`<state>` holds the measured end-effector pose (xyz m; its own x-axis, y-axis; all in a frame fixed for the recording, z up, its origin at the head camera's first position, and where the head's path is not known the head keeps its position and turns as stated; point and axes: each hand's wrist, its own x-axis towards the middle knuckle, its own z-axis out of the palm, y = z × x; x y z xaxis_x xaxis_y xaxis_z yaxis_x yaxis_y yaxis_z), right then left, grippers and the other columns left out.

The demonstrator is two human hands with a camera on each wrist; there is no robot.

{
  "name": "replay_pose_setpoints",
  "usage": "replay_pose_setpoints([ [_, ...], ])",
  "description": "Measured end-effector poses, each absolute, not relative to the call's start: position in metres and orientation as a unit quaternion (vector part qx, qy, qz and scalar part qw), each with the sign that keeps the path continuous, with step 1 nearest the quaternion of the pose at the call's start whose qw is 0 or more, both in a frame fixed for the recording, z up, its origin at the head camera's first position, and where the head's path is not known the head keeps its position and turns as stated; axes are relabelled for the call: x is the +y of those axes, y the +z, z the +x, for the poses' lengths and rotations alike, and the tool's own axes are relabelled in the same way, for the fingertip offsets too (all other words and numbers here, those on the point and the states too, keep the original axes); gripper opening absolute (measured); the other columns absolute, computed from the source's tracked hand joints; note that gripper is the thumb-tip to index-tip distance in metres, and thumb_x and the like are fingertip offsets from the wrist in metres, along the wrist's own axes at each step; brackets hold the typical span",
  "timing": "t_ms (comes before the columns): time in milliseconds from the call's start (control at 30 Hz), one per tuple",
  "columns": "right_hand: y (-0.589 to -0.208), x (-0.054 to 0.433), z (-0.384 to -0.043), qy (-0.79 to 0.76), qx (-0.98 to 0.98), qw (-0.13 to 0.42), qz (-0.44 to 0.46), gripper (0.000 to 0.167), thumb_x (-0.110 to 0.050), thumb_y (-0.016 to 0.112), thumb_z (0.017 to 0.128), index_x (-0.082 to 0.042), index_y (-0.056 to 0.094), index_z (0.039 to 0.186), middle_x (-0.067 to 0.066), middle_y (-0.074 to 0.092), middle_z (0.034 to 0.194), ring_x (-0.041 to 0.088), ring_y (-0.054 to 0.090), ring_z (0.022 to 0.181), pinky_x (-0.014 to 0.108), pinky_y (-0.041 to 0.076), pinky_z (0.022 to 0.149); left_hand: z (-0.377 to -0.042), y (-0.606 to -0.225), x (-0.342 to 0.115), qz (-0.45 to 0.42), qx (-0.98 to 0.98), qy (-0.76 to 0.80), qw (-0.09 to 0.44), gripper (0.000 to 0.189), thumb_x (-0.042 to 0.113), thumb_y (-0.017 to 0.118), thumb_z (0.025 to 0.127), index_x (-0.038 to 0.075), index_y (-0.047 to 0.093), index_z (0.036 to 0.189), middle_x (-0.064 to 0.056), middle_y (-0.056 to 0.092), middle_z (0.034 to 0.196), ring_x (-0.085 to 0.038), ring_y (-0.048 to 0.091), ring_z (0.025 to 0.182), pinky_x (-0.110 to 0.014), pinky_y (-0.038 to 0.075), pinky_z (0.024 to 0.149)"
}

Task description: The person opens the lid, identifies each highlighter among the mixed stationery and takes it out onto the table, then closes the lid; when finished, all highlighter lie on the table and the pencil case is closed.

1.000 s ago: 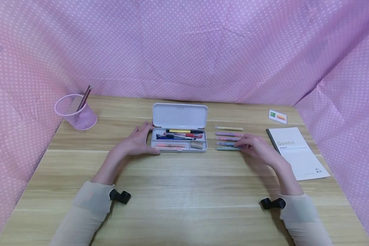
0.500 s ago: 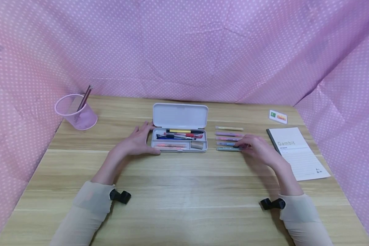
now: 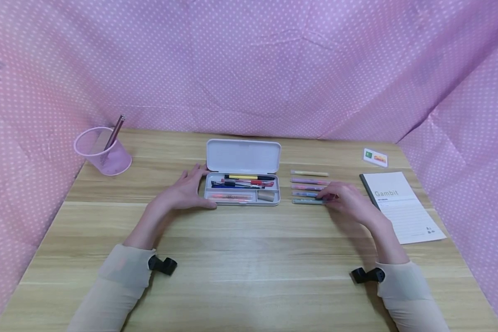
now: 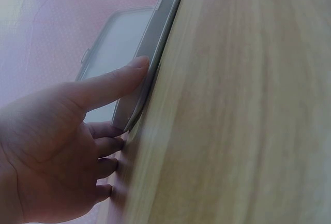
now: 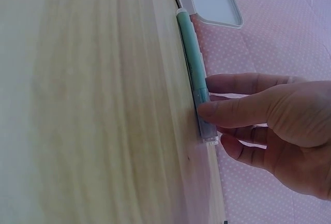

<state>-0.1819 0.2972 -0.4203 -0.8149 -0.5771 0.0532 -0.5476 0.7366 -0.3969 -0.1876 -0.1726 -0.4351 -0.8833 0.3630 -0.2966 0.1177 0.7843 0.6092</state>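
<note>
A white pencil case (image 3: 243, 203) lies with its lid up in the middle of the table. Pens and a pink-orange highlighter (image 3: 231, 197) are inside, beside a grey-brown block (image 3: 265, 196). My left hand (image 3: 183, 191) holds the case's left end, thumb on the front wall and fingers around the back corner. To the right of the case, a row of highlighters lies side by side. The nearest is a green highlighter (image 5: 191, 53) with a clear cap. My right hand (image 3: 348, 200) pinches it at the capped end, thumb in front and fingers behind, and covers that end in the head view.
Behind the green one lie blue (image 3: 304, 194), pink (image 3: 307, 187), purple (image 3: 309, 181) and yellow (image 3: 309, 173) highlighters. A notebook (image 3: 402, 207) and a small white card-like item (image 3: 375, 157) are at right. A pink pen cup (image 3: 114, 161) stands back left. Pink dotted cloth (image 3: 249, 69) surrounds the table.
The right fingertips and the green highlighter have shifted very slightly to the right. The left hand and the pencil case stay where they were.
</note>
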Motion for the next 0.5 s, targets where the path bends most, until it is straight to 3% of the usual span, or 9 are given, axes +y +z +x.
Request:
replay_pose_setpoints([
  [500,-0.4193,0.2962,-0.1812,-0.205,0.934,0.039,-0.290,0.030,0.010,0.078,0.081,-0.008,0.078,0.105,0.009,0.078,0.104,0.020,0.073,0.089,0.042,0.062,0.079,-0.1874,-0.4344,-0.1723,0.132,0.921,0.306,0.203,0.109,0.046,0.087,0.077,0.006,0.027,0.159,-0.020,0.001,0.174,-0.043,-0.004,0.161,-0.065,-0.002,0.130],
])
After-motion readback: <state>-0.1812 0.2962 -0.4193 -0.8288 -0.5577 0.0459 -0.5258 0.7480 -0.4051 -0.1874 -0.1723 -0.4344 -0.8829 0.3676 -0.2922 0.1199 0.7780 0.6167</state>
